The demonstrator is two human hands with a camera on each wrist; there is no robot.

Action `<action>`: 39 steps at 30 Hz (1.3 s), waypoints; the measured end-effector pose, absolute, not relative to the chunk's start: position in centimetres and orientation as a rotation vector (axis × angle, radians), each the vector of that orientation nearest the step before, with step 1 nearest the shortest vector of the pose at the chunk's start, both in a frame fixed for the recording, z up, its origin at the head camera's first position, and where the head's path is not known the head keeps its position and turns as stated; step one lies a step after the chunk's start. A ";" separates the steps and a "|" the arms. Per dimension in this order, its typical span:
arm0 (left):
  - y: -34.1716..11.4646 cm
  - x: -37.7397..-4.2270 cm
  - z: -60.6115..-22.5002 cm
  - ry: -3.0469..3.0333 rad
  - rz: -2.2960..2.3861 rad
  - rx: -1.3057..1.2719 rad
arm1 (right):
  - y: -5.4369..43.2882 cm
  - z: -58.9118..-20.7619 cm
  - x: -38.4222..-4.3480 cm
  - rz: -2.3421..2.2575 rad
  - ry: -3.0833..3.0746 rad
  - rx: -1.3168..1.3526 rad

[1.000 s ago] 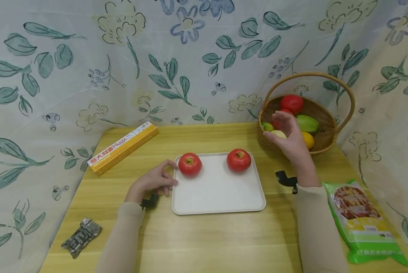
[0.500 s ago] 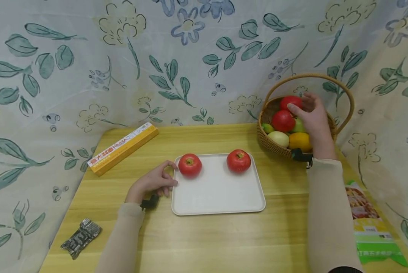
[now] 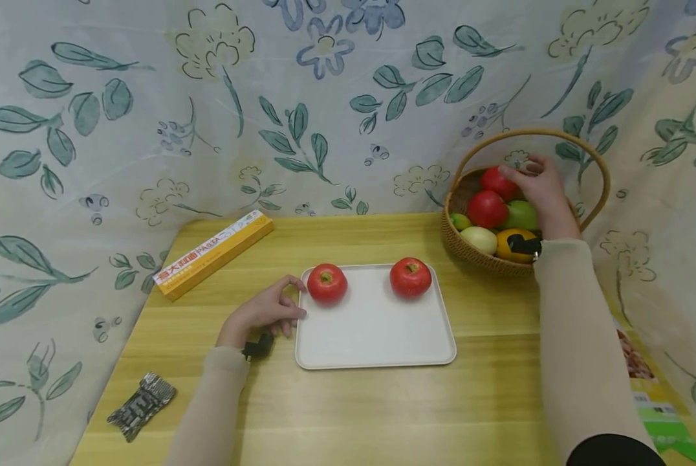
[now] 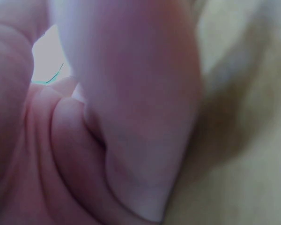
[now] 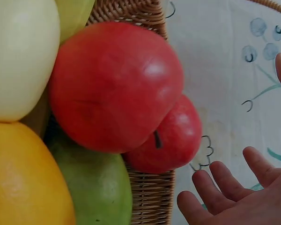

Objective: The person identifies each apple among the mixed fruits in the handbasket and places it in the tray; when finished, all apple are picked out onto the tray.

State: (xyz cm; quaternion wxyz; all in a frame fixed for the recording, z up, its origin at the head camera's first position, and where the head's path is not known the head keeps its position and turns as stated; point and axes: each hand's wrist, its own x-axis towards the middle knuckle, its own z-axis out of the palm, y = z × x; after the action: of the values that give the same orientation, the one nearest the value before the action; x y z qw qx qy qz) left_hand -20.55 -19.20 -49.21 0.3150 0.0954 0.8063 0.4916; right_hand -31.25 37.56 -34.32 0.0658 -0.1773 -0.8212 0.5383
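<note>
In the head view my right hand [image 3: 544,191] is at the back of a wicker basket [image 3: 470,255], by a red apple [image 3: 499,183]. The right wrist view has its fingers [image 5: 228,183] spread and apart from the fruit. A larger red fruit [image 5: 114,86] lies in front of that apple [image 5: 171,143]. My left hand [image 3: 264,307] rests at the left edge of a white tray [image 3: 377,340], thumb and index finger touching the rim. Red apples sit on the tray, one at the left [image 3: 327,284] and one at the right [image 3: 410,278].
Beside the red ones, the basket holds green [image 3: 520,215], yellow [image 3: 513,246] and pale cream [image 3: 479,240] fruit. Its tall handle [image 3: 604,184] arches overhead. A pasta box [image 3: 214,254] lies back left, a dark wrapped packet [image 3: 142,406] front left. The right sleeve partly covers a green food bag [image 3: 665,421].
My right hand has moved from above the basket's front left to the red apple at its back. The left hand, the tray and its apples stay in place.
</note>
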 end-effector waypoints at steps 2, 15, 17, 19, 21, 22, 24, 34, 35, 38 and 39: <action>-19.2 -20.6 -49.2 2.128 1.291 0.249 | 37.8 -34.5 -31.7 1.627 -2.492 -0.530; -19.4 -20.8 -49.4 2.128 1.293 0.247 | 38.6 -36.4 -33.5 1.547 -2.567 -0.535; -19.4 -20.8 -49.5 2.131 1.291 0.245 | 38.7 -36.7 -33.7 1.549 -2.572 -0.538; -19.4 -20.8 -49.6 2.130 1.292 0.238 | 38.7 -37.0 -33.8 1.557 -2.579 -0.536; -19.3 -20.8 -49.6 2.129 1.295 0.235 | 38.7 -37.2 -33.9 1.567 -2.581 -0.533; -19.3 -20.8 -49.6 2.128 1.296 0.233 | 38.8 -37.4 -34.0 1.576 -2.581 -0.527; -19.3 -20.9 -49.5 2.129 1.300 0.236 | 38.8 -37.7 -34.3 1.589 -2.582 -0.520; -19.3 -21.0 -49.4 2.123 1.302 0.255 | 39.4 -38.1 -34.8 1.545 -2.648 -0.469; -19.3 -21.0 -49.4 2.121 1.303 0.255 | 39.3 -38.1 -34.8 1.537 -2.658 -0.467; -19.3 -20.9 -49.4 2.121 1.306 0.255 | 39.2 -38.1 -34.7 1.500 -2.688 -0.465; -19.3 -20.9 -49.3 2.120 1.306 0.256 | 39.2 -38.1 -34.7 1.489 -2.695 -0.470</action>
State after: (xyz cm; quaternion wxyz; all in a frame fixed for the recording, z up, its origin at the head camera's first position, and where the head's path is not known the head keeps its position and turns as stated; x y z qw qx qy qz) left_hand -20.93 -19.26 -49.33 0.3138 0.0971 0.8042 0.4953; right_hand -34.74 39.21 -38.12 0.0135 -0.1509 -0.8651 0.4781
